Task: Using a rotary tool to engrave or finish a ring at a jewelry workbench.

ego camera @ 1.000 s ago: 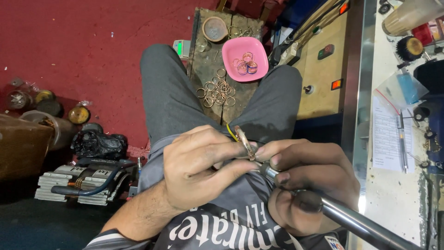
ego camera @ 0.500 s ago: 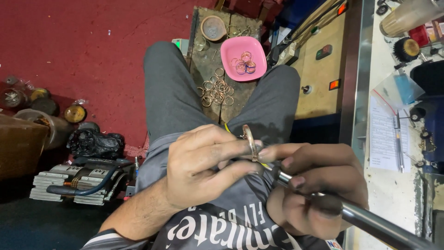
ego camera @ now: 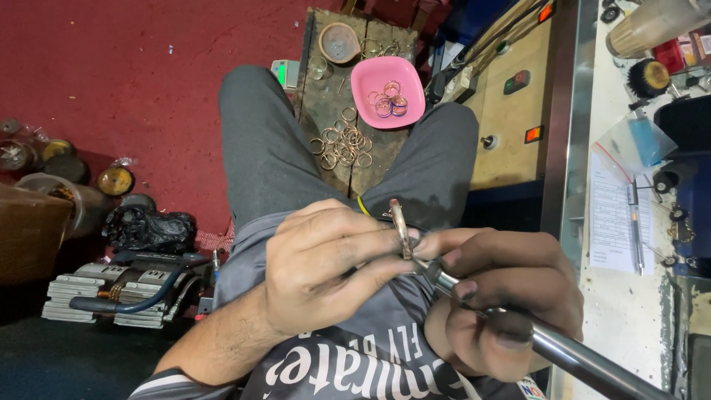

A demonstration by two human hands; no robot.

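Between pinching left-hand fingers (ego camera: 370, 248), a ring (ego camera: 401, 226) meets the right hand's (ego camera: 503, 296) gripped tool (ego camera: 563, 352); beyond, loose rings (ego camera: 342, 144) outnumber those in the pink dish (ego camera: 370, 74).

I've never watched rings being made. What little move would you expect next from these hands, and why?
Probably the left hand will turn the ring slightly on the metal rod. Its fingers pinch the ring at the rod's tip, which the right hand grips, so only one side of the ring meets the tip.
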